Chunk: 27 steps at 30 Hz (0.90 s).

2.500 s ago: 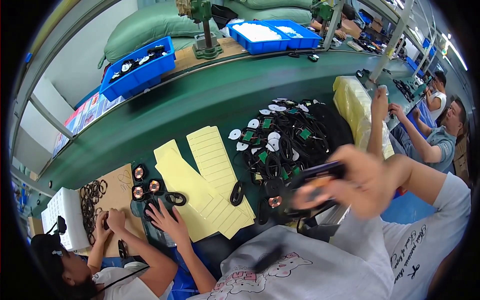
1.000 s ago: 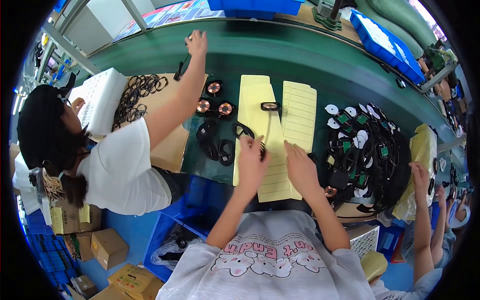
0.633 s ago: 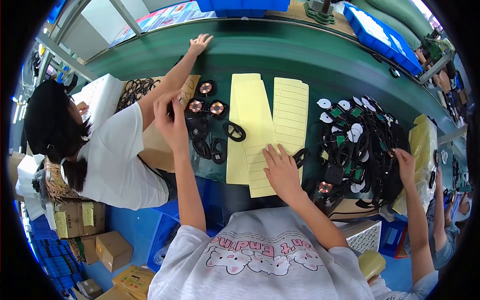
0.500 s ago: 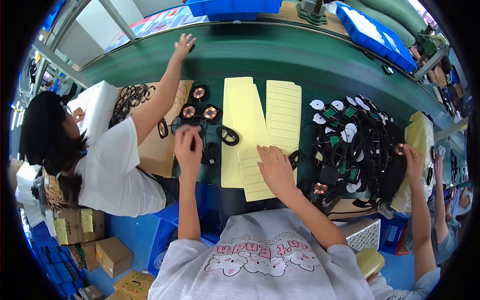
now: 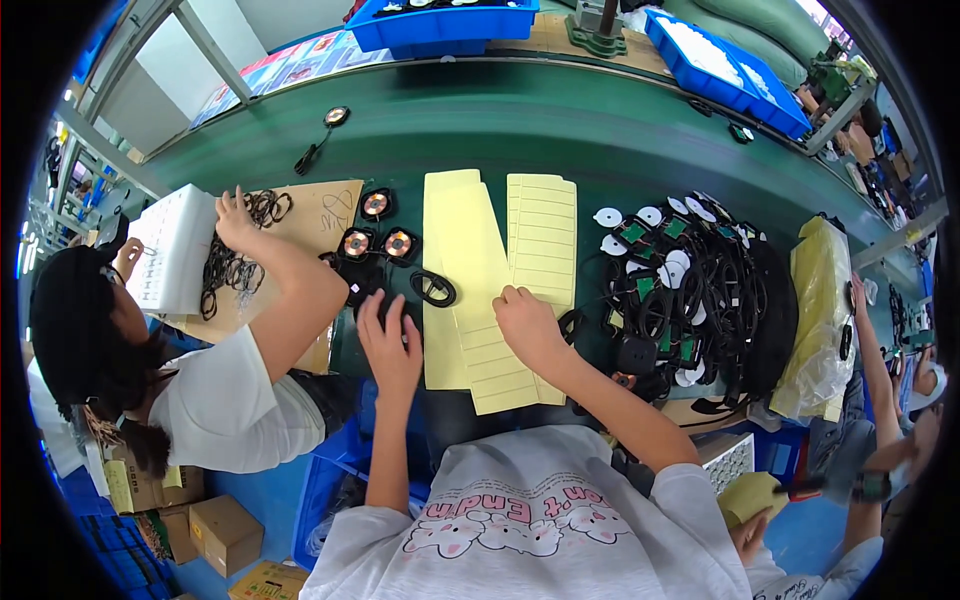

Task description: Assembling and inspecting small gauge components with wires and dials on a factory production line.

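Observation:
Pale yellow sheets (image 5: 465, 240) lie in front of me, some lined, with a second lined stack (image 5: 542, 230) beside them. My right hand (image 5: 530, 325) is closed, its fingertips pinched at the right edge of the left-hand sheets. To their left, my left hand (image 5: 390, 350) has thumb and fingers around a black cable, mostly hidden under it. A coiled black cable (image 5: 433, 289) rests on the sheets, and another (image 5: 570, 325) lies right of my right hand. Just beyond my left hand sit several black square devices (image 5: 398, 244) with copper-coloured round coils.
A big heap of black cables, green boards and white discs (image 5: 690, 290) lies to the right, beside a plastic-wrapped yellow stack (image 5: 815, 310). At left a co-worker's hand (image 5: 235, 222) is over cables on cardboard (image 5: 335, 215). A coil device (image 5: 336, 117) lies on the green belt (image 5: 450, 110).
My left hand has come nearer to me, onto the black cable. The right hand has drawn its spread fingers together. The co-worker's arm has pulled back from the belt, where a coil device now lies.

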Each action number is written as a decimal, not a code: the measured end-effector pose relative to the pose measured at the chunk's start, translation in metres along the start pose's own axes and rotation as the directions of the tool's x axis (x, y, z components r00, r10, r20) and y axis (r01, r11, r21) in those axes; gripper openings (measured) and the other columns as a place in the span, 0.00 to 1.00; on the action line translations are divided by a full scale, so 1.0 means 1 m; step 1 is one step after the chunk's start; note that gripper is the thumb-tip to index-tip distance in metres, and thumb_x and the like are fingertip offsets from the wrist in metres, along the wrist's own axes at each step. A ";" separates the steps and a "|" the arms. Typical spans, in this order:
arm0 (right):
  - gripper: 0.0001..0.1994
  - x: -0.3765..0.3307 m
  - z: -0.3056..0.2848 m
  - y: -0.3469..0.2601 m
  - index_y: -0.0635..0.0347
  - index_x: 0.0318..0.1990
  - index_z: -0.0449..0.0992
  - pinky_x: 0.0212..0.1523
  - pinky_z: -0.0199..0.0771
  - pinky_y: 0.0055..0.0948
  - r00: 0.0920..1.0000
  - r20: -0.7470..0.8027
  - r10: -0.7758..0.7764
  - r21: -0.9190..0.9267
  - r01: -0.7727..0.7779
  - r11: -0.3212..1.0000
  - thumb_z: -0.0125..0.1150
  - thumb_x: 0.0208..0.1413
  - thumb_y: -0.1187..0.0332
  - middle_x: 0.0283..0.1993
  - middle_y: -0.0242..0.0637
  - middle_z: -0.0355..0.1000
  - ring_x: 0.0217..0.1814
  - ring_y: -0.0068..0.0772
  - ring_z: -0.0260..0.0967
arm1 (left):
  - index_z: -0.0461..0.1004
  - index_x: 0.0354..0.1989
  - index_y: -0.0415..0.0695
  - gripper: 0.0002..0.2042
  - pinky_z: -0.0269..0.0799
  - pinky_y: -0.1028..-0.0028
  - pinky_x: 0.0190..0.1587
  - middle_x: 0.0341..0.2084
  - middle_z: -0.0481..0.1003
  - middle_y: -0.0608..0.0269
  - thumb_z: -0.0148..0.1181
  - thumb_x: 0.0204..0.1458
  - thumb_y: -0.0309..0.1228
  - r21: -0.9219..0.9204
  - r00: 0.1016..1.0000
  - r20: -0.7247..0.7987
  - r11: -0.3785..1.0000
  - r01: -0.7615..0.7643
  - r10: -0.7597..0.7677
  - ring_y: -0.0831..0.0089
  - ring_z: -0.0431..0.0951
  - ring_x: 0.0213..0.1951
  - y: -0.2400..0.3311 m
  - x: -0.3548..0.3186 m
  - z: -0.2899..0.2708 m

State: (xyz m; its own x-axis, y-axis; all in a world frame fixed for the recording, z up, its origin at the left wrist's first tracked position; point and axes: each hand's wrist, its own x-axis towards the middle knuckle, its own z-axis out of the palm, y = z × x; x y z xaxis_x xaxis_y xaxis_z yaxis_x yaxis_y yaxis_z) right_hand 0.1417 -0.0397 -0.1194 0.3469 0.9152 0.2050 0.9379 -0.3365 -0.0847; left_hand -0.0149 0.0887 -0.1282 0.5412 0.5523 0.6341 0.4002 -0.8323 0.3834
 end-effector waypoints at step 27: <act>0.14 0.125 -0.099 0.263 0.61 0.28 0.75 0.31 0.67 0.44 0.842 0.029 0.539 -0.133 -0.531 0.837 0.50 0.46 0.60 0.30 0.46 0.73 0.31 0.52 0.68 | 0.61 0.52 0.32 0.22 0.57 0.64 0.58 0.56 0.59 0.45 0.50 0.46 0.21 -0.301 0.860 0.490 0.953 0.011 0.145 0.49 0.58 0.59 0.058 -0.025 0.034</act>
State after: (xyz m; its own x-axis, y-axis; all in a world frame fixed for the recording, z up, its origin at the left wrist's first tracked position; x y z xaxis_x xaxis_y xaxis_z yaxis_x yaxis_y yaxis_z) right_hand 0.4322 -0.0355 -0.0195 0.7971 0.5958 0.0983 0.6019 -0.7970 -0.0497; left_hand 0.0201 0.0279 -0.1447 0.8854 0.3772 0.2718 0.1649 -0.8014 0.5750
